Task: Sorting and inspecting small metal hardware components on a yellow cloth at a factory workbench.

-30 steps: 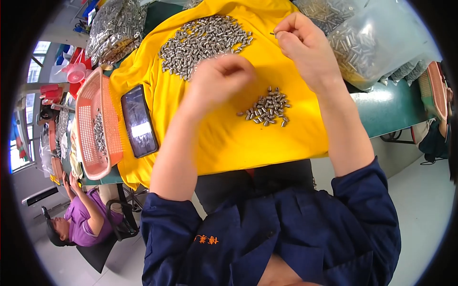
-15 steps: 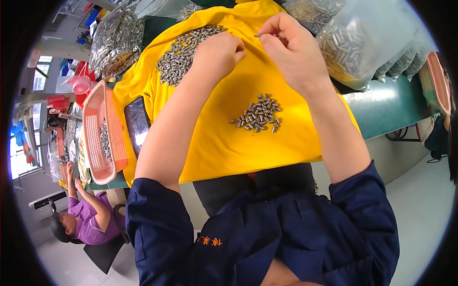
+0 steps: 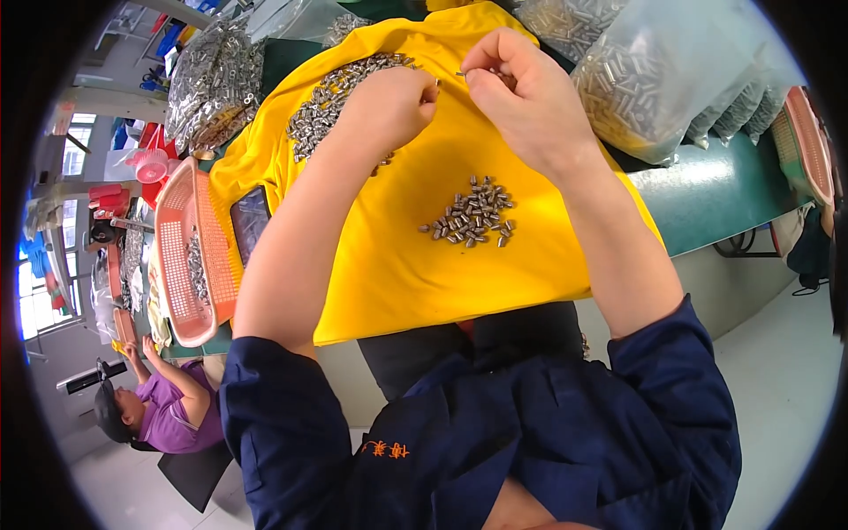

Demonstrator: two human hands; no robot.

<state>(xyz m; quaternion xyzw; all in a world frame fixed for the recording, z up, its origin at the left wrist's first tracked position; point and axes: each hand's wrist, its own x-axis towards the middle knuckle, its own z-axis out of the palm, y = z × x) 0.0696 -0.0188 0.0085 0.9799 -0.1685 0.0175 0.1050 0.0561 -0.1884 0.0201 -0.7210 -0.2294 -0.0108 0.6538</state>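
Observation:
A yellow cloth (image 3: pixel 415 265) covers the table in front of me. My left hand (image 3: pixel 393 102) is closed over the near edge of a large heap of small silver metal cylinders (image 3: pixel 331 97) at the far side of the cloth. My right hand (image 3: pixel 521 93) is raised just right of it, fingers pinched on a thin metal pin whose tip points toward the left hand. A smaller pile of the same cylinders (image 3: pixel 471 216) lies on the cloth below my right hand.
A pink plastic basket (image 3: pixel 190 256) with some metal parts stands at the left, a dark phone (image 3: pixel 250 221) beside it. Clear bags of metal parts (image 3: pixel 654 79) lie at the right and far left (image 3: pixel 212 79). Another person in purple (image 3: pixel 155 406) sits lower left.
My left hand has moved away from me, from mid-cloth up to the large heap. My right hand has stayed raised and pinched.

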